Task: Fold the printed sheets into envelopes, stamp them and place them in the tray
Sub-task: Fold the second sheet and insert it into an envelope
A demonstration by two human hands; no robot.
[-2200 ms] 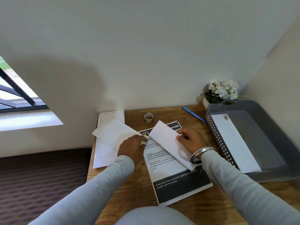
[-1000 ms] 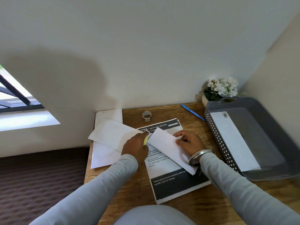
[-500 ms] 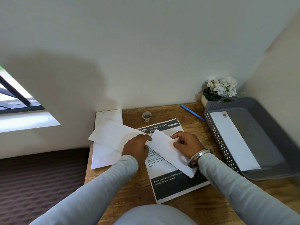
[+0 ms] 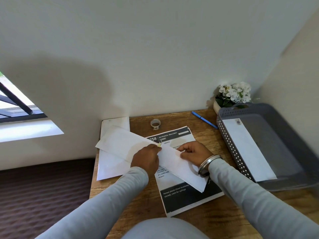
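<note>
Over the printed sheet on the worktop, the right hand grips a white envelope with curled fingers, its wrist covering one edge. The left hand pinches what seems a yellow strip at the envelope's upper end, fingertips hidden. A second envelope lies in the grey tray, which the frame cuts off at right

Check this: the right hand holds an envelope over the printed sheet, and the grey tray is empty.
Head view: the grey tray is not empty; it holds one stamped envelope. The right hand does hold an envelope over the printed sheet.
</note>
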